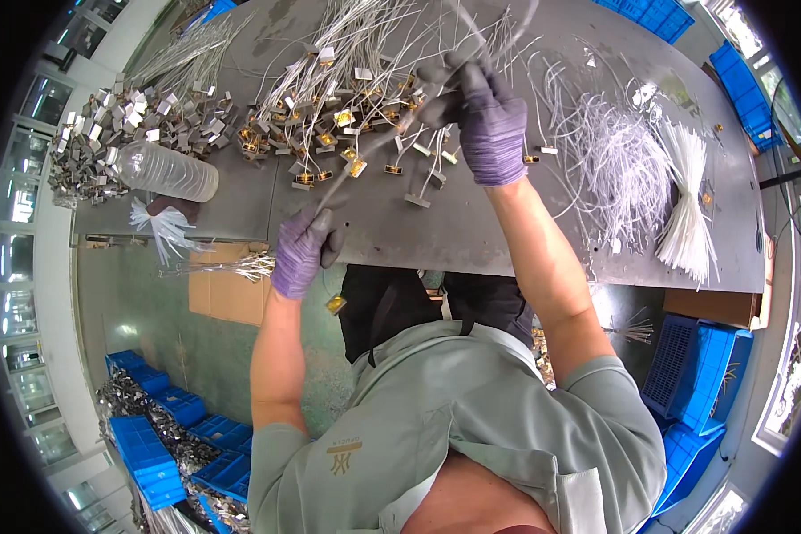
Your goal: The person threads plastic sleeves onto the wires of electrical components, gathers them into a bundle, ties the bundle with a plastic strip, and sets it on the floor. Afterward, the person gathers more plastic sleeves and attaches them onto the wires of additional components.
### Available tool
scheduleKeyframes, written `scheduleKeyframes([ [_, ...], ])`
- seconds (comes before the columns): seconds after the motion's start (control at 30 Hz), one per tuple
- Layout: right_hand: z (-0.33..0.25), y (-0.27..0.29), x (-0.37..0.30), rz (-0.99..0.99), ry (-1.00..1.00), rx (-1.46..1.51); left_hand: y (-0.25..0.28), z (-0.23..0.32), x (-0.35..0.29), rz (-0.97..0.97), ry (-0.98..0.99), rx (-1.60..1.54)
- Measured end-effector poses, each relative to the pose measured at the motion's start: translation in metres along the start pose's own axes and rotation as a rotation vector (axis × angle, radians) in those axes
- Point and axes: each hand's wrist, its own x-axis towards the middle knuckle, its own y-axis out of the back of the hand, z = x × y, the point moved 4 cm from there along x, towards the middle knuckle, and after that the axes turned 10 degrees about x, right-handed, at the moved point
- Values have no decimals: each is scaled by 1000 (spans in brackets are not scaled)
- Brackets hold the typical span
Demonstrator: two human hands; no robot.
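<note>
Both my hands wear purple-grey gloves. Near the table's front edge, my left hand is closed round a thin pale wire. Below its fingers dangles a small yellow-and-metal piece. The wire, blurred by motion, slants up toward my right hand, whose fingers are closed on it farther over the table. Past those fingers a pale strand curves away, also smeared. Between and beyond the hands lies a spread of wires tipped with small metal and yellow pieces.
On the left stand a heap of small metal pieces and a clear plastic bottle on its side. Loose white strands and a white bundle lie right. Blue crates stand below the table; a cardboard box sits under its left edge.
</note>
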Motion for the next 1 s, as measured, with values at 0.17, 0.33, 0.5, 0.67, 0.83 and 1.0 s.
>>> scheduleKeyframes([
  [0.17, -2, 3, -1, 55, 32, -35, 2, -20, -7, -15, 52, 11],
  [0.33, -1, 5, -17, -19, 169, 213, 1, -29, -10, -17, 161, -2],
  [0.5, 9, 3, -28, 62, -67, 121, -1, -28, -12, -116, -71, -5],
  [0.67, 43, -18, -29, 42, -308, 65, -3, 22, -5, -326, 1, 50],
  [0.83, 40, 60, 86, 43, -55, 169, 14, -1, -26, -311, -19, 401],
  [1.0, 11, 168, 194, -348, -277, 704, -18, -8, -19, -495, 103, 508],
])
